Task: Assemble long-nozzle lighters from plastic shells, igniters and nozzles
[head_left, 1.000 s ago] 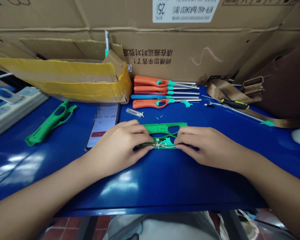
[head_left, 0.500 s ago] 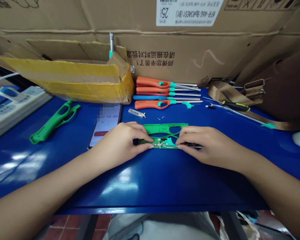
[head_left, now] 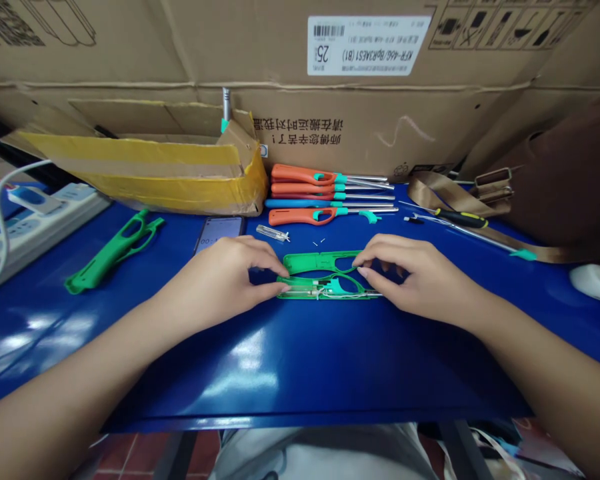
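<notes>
Glossy blue table | creased cardboard | hollow, elongated green plastic shell

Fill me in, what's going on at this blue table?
A person is working by hand on an opened green casing. The left hand is at the left end of the near half, which has a teal trigger and white wires inside. The right hand is at the right end of the far half; its grip is unclear. The halves lie apart, orange lighters behind.
</notes>
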Tool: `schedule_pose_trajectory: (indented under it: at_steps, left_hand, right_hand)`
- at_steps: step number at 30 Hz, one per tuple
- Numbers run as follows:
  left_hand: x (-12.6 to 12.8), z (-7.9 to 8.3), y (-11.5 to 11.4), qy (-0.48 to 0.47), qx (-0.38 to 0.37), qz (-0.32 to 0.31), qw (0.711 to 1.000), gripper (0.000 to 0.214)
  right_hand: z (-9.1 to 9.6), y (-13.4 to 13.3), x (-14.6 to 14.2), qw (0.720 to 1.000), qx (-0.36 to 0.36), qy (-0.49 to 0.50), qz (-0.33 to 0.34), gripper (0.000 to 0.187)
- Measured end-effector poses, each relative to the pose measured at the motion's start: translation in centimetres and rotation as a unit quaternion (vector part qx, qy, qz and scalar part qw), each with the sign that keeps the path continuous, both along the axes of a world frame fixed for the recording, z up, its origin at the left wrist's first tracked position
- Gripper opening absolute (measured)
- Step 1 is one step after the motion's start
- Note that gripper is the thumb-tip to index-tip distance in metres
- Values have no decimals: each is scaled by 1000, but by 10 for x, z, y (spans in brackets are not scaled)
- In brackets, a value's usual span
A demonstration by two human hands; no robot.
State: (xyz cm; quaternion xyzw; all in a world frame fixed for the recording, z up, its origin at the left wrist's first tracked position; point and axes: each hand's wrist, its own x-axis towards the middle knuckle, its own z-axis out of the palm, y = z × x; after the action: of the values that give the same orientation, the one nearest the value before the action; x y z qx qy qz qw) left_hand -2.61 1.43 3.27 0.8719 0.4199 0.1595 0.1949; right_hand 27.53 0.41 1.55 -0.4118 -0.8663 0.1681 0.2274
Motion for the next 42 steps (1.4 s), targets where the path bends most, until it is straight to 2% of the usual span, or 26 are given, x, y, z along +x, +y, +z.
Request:
schedule_pose_trajectory:
  at_steps: [9,21,29,32,35,38,42]
  left_hand:
    - [-6,-5,6,3,-54,-23,998,10]
    - [-5,-11,16,-44,-141,-29,989,10]
    - [-4,-16,18,-44,-235,21,971,22]
    - [-1,-14,14,-34,-186,18,982,21]
    - [3,-14,8,-43,-77,12,996,20]
    - [9,-17,2,-44,30,-29,998,22]
    - [16,-20,-6,4,74,-70,995,28]
  right_hand:
    - [-1,0,5,991,-90,-59,80,10]
    - [-2,3,5,988,-119,-50,81,11]
    - [-5,4,6,988,-127,-47,68,11]
    - [-3,3,7,989,-121,-51,65,12]
    - [-2,4,7,991,-107,-57,61,14]
    - [-1,3,7,993,-89,-59,58,12]
    - [-3,1,4,997,-37,-34,65,12]
